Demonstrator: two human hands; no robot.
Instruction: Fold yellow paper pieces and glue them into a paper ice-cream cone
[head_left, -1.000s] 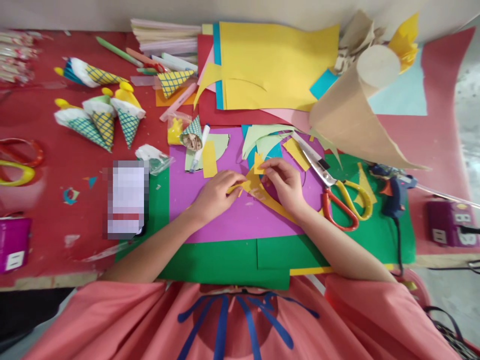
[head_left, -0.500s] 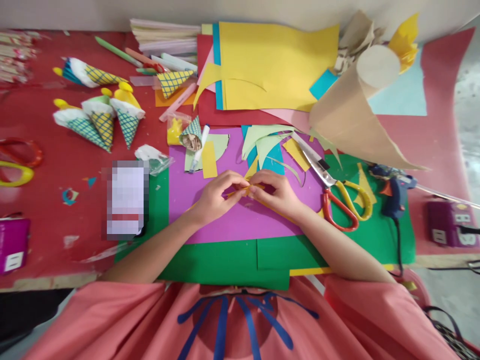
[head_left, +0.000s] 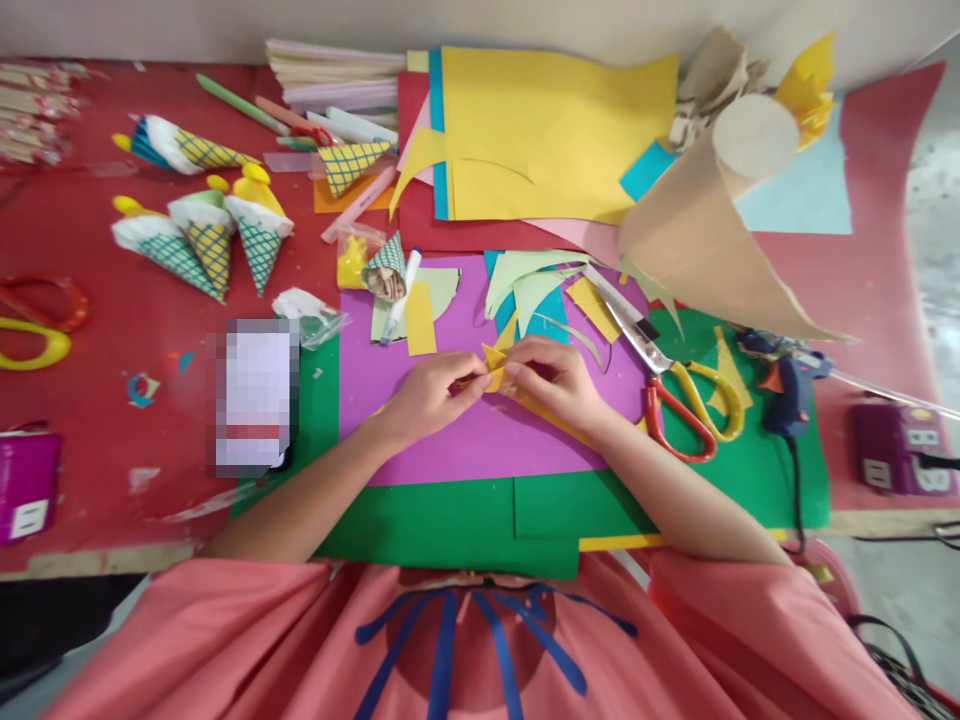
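Between my two hands, above the purple sheet (head_left: 450,450), is a small folded piece of yellow paper (head_left: 494,370) with a pointed tip showing. My left hand (head_left: 442,395) pinches it from the left, thumb against fingertips. From the other side my right hand (head_left: 555,380) grips it the same way. Yellow paper also shows beneath my right wrist; whether it is the same piece, I cannot tell. Green and yellow paper scraps (head_left: 534,280) lie just beyond my fingers. To the right of my right hand rest scissors (head_left: 679,400) with red and yellow handles.
A large brown paper cone (head_left: 705,220) and a blue glue gun (head_left: 791,390) lie at the right. Stacked yellow sheets (head_left: 559,130) fill the back. Several small decorated cones (head_left: 259,240) and a blurred-out rectangle like a phone (head_left: 255,395) sit to the left.
My hands have moved slightly apart and turned a little. More of the yellow paper's folded point now shows between my fingers. The other things stay where they were.
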